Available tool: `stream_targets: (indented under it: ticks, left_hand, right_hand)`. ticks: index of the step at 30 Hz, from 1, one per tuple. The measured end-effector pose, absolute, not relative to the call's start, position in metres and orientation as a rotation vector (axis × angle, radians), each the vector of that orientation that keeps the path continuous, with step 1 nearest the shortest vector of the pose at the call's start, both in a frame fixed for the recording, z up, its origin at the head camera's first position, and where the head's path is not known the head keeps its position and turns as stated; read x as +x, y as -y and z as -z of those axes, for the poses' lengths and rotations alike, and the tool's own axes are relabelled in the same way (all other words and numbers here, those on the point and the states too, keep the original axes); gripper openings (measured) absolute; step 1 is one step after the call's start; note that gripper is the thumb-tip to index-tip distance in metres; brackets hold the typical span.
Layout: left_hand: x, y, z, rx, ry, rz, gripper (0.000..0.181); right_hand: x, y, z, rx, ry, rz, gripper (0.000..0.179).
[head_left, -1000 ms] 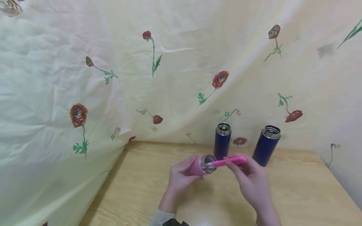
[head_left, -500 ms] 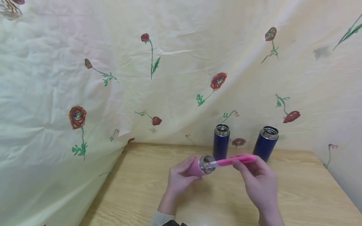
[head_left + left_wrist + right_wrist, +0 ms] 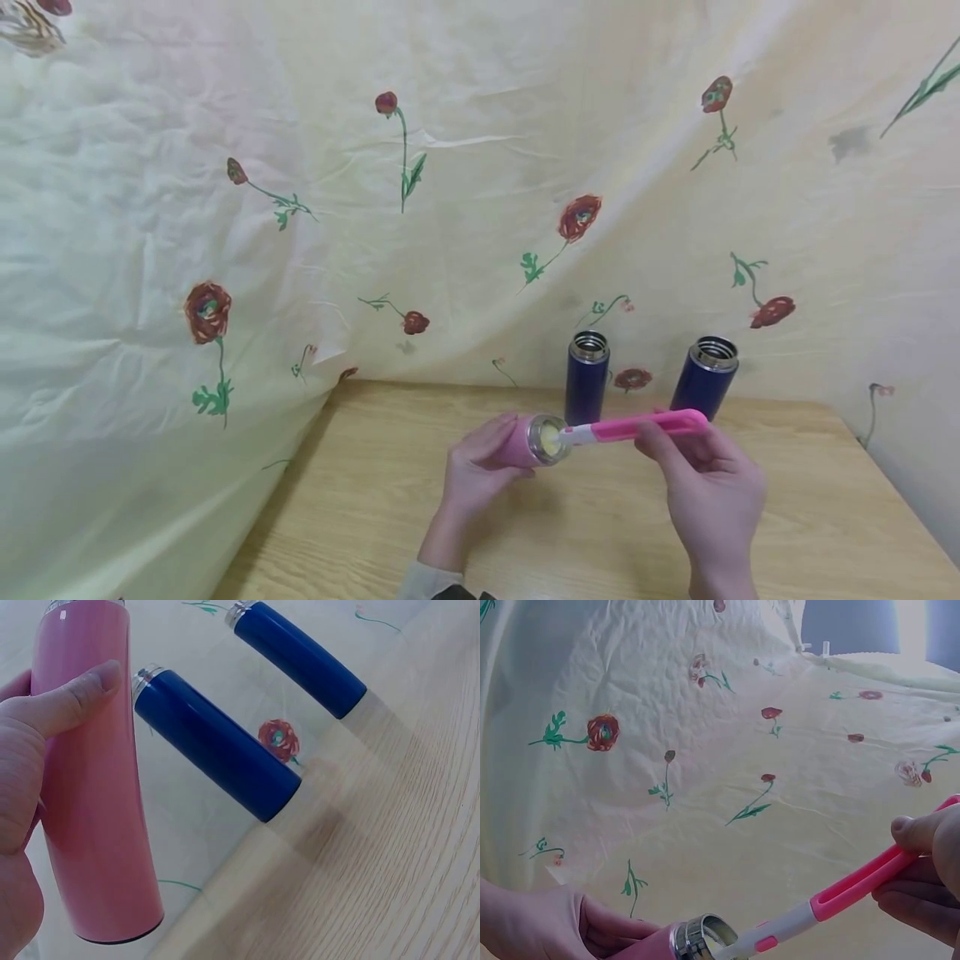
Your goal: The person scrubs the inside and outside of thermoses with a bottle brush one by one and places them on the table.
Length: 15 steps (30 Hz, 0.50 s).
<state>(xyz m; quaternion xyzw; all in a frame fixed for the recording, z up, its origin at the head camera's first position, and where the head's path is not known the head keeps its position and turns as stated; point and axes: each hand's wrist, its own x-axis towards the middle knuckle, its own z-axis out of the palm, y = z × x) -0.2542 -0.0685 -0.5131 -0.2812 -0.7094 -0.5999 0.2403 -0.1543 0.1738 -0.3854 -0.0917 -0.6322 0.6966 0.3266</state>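
Observation:
My left hand grips a pink insulated bottle around its body, the thumb lying along its side in the left wrist view. The bottle is tilted, with its open steel mouth facing right. Between thumb and fingers, my right hand holds a bottle brush by its looped pink handle. Its white neck leads into the bottle's mouth. A pale yellow brush head shows just inside the rim; the rest of it is hidden in the bottle.
Two dark blue bottles without lids, one behind the pink bottle and one farther right, stand upright at the back of the wooden table. A flowered cloth hangs behind and along the left side.
My right hand has moved right, drawing the brush partway out, and the pale yellow head now shows at the mouth. The left hand and pink bottle have stayed almost still.

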Motion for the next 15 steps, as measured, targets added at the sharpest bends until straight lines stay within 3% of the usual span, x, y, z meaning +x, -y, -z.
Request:
stream_targets:
  ticks: [15]
  left_hand:
    - [-0.2573, 0.0779, 0.5153, -0.745, 1.981, 1.439, 0.070]
  right_hand:
    - [-0.1508, -0.1808, 0.3807, -0.298, 1.541, -1.890, 0.032]
